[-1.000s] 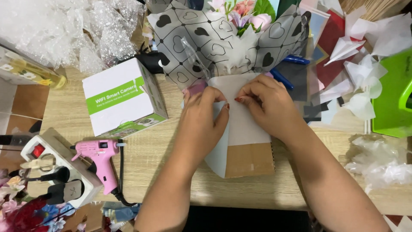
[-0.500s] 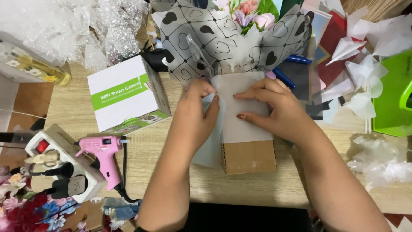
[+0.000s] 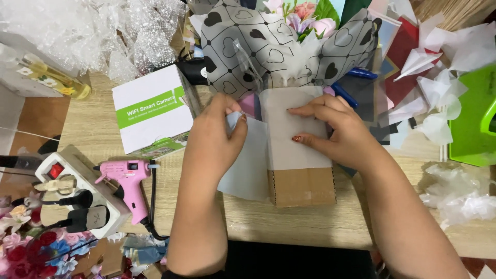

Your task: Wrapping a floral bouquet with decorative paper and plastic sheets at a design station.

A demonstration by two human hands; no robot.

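A brown cardboard piece (image 3: 302,187) lies on the wooden table (image 3: 93,124), half covered by a white translucent paper sheet (image 3: 289,139). My left hand (image 3: 214,137) pinches the sheet's left flap near its upper corner. My right hand (image 3: 333,129) lies flat on the sheet and presses it against the cardboard. Just behind them stands a bouquet (image 3: 305,15) in grey wrapping paper printed with black hearts (image 3: 243,46), with pink flowers at the top.
A white and green box (image 3: 150,111) sits left of my hands. A pink glue gun (image 3: 129,181) and a white power strip (image 3: 77,188) lie at the front left. Bubble wrap (image 3: 93,31) is at back left; paper scraps (image 3: 429,77) and a green container (image 3: 473,119) at right.
My left hand has pulled the sheet's left flap outward to the left, so the paper spreads wider. My right hand has flattened on the sheet over the cardboard.
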